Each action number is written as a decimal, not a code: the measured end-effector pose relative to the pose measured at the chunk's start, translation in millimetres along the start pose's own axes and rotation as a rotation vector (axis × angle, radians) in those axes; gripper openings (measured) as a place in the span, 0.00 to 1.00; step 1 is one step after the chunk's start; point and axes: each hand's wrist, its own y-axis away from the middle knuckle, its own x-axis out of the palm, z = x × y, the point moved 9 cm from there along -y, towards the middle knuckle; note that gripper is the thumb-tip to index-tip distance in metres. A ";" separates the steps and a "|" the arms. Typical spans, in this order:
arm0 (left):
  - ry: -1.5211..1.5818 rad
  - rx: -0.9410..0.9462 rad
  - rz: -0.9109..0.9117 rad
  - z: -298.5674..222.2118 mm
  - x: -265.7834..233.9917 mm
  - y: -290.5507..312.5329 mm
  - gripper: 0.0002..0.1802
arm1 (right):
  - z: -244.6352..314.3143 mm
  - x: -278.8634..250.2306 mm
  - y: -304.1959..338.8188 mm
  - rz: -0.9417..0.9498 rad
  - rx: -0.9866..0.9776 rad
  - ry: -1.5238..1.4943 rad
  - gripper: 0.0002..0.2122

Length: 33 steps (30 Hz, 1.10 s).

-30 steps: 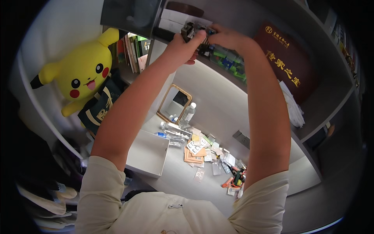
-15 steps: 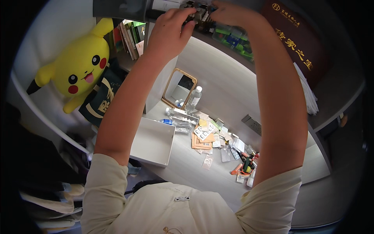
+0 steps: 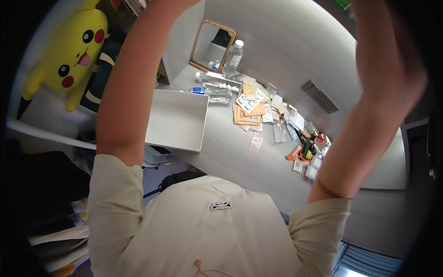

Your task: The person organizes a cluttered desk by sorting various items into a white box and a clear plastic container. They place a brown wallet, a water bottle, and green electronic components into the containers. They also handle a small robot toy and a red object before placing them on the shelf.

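Observation:
Both my arms are raised, and my hands are past the top edge, out of view. My left forearm passes beside a white open box on the desk. On the other side, my right forearm goes up near a wall socket panel. What my hands hold or touch is hidden. A pile of small packets and cards lies mid-desk. To its right is a jumble of small tools and cords.
A wood-framed mirror leans at the back beside an upright clear bottle. More clear bottles lie in front of it. A yellow plush toy sits far left, and dark clothes hang below it.
My view has tipped down, so the upper shelf and both hands have left the picture. The desk things sit higher now. My right arm has swung outward to the right.

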 end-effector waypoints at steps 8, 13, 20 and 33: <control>-0.576 -0.341 0.628 56.5 -83.8 241.8 0.27 | 34.3 44.7 396.5 0.571 1.324 -0.368 0.12; -0.945 -1.087 0.924 144.2 -204.3 408.2 0.37 | 116.5 79.1 529.5 0.683 1.594 -0.534 0.15; -0.425 -1.137 0.791 117.4 -199.4 430.8 0.41 | 102.1 129.1 489.4 0.853 1.273 -0.586 0.18; -0.230 -1.059 0.969 3.1 -125.0 449.0 0.38 | 145.8 62.1 495.9 0.578 1.697 -0.599 0.34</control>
